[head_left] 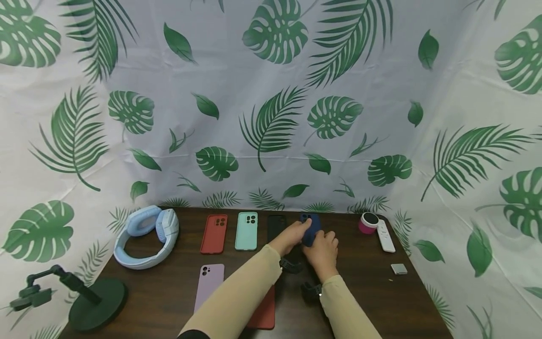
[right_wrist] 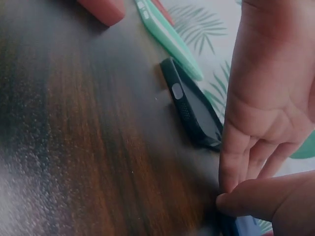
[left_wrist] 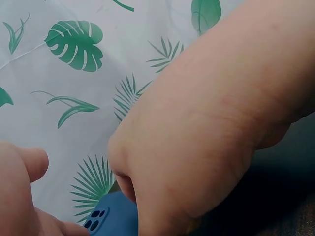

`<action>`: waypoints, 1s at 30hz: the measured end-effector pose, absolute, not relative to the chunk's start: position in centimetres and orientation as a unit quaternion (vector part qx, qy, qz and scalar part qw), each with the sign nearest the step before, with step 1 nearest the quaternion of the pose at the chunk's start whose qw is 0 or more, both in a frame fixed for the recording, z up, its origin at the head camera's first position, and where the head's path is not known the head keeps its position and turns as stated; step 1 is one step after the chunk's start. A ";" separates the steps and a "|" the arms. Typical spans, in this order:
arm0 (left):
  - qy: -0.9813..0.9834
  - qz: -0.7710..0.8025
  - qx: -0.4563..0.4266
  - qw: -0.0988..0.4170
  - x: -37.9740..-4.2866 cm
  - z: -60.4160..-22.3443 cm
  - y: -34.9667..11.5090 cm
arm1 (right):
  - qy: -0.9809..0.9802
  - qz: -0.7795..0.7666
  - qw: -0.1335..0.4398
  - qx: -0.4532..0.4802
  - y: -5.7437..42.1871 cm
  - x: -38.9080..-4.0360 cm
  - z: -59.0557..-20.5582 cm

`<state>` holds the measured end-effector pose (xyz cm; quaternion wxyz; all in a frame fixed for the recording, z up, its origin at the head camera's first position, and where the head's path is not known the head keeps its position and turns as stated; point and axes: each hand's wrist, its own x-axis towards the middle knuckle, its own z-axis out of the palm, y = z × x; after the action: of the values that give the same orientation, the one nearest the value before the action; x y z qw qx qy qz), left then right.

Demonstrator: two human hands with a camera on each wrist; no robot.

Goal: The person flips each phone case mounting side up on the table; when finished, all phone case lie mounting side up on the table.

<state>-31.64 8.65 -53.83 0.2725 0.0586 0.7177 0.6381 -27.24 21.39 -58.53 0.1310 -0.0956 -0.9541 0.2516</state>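
Observation:
A dark blue phone case (head_left: pixel 312 230) with a camera cut-out lies at the back of the table, between both hands. My left hand (head_left: pixel 292 235) pinches its left side, the thumb near the camera end. At its lower right, my right hand (head_left: pixel 323 252) grips the edge with bent fingers. The left wrist view shows the blue case (left_wrist: pixel 118 214) partly hidden behind a hand. Just left of the left hand is a black phone case (head_left: pixel 276 226), seen tilted with its side cut-outs in the right wrist view.
A red case (head_left: pixel 213 234) and a mint case (head_left: pixel 246 230) lie further left. Nearer are a lilac case (head_left: pixel 209 282) and a red item (head_left: pixel 266 313) under the left forearm. Headphones (head_left: pixel 144 261), a lamp (head_left: pixel 97 306), a pink-sided round item (head_left: pixel 368 223) and a white remote (head_left: pixel 385 236) flank them.

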 end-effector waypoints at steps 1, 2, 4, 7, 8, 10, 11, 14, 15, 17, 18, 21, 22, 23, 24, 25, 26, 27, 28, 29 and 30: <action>0.718 0.639 0.059 0.271 -31.6 -53.8 8.7 | -0.953 0.254 0.132 -0.094 21.5 -27.3 -58.5; 0.719 0.638 0.058 0.271 -31.6 -53.8 8.7 | -0.953 0.258 0.131 -0.093 21.5 -27.3 -58.5; 0.720 0.637 0.059 0.269 -31.6 -53.8 8.7 | -0.952 0.262 0.127 -0.091 21.7 -27.4 -58.5; 0.722 0.635 0.062 0.267 -31.6 -53.8 8.7 | -0.951 0.273 0.116 -0.089 22.0 -27.4 -58.4; 0.722 0.636 0.065 0.265 -31.6 -53.8 8.7 | -0.950 0.276 0.112 -0.089 22.1 -27.4 -58.3; 0.721 0.638 0.070 0.261 -31.5 -53.7 8.7 | -0.949 0.284 0.106 -0.086 22.3 -27.3 -58.0; 0.723 0.637 0.072 0.258 -31.5 -53.6 8.7 | -0.949 0.288 0.102 -0.085 22.3 -27.2 -57.9; 0.730 0.633 0.073 0.247 -31.3 -53.2 8.7 | -0.950 0.289 0.093 -0.079 22.5 -27.0 -57.4; 0.734 0.630 0.074 0.242 -31.3 -53.1 8.8 | -0.950 0.288 0.091 -0.076 22.6 -27.0 -57.2; 0.744 0.621 0.075 0.233 -31.1 -52.7 8.8 | -0.952 0.285 0.089 -0.071 22.8 -26.9 -57.0; 0.748 0.618 0.076 0.229 -31.1 -52.5 8.9 | -0.952 0.285 0.088 -0.069 22.8 -26.9 -56.8; 0.758 0.610 0.086 0.212 -30.9 -51.8 9.1 | -0.949 0.294 0.091 -0.065 23.1 -26.9 -56.6; 0.759 0.611 0.088 0.207 -30.9 -51.6 9.1 | -0.947 0.299 0.092 -0.067 23.1 -26.9 -56.5; 0.759 0.612 0.091 0.203 -30.9 -51.4 9.2 | -0.945 0.306 0.094 -0.070 23.2 -26.9 -56.4; 0.759 0.613 0.093 0.199 -30.9 -51.3 9.2 | -0.942 0.312 0.095 -0.074 23.3 -26.9 -56.4; 0.756 0.617 0.094 0.196 -30.9 -51.3 9.3 | -0.939 0.319 0.097 -0.079 23.3 -26.9 -56.3; 0.752 0.622 0.094 0.195 -30.9 -51.3 9.3 | -0.936 0.326 0.099 -0.085 23.4 -26.9 -56.3; 0.746 0.630 0.094 0.196 -30.9 -51.3 9.3 | -0.934 0.332 0.101 -0.091 23.4 -26.8 -56.2; 0.743 0.634 0.092 0.195 -30.9 -51.3 9.3 | -0.931 0.337 0.101 -0.097 23.5 -26.8 -56.2; 0.741 0.637 0.088 0.194 -30.9 -51.5 9.3 | -0.929 0.341 0.103 -0.104 23.5 -26.7 -56.2; 0.741 0.638 0.081 0.195 -30.9 -51.6 9.3 | -0.926 0.348 0.104 -0.108 23.6 -26.6 -56.1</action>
<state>-30.86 9.30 -51.55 0.1951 0.0812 0.7407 0.6377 -26.62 23.58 -56.12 0.1044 -0.1080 -0.9255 0.3477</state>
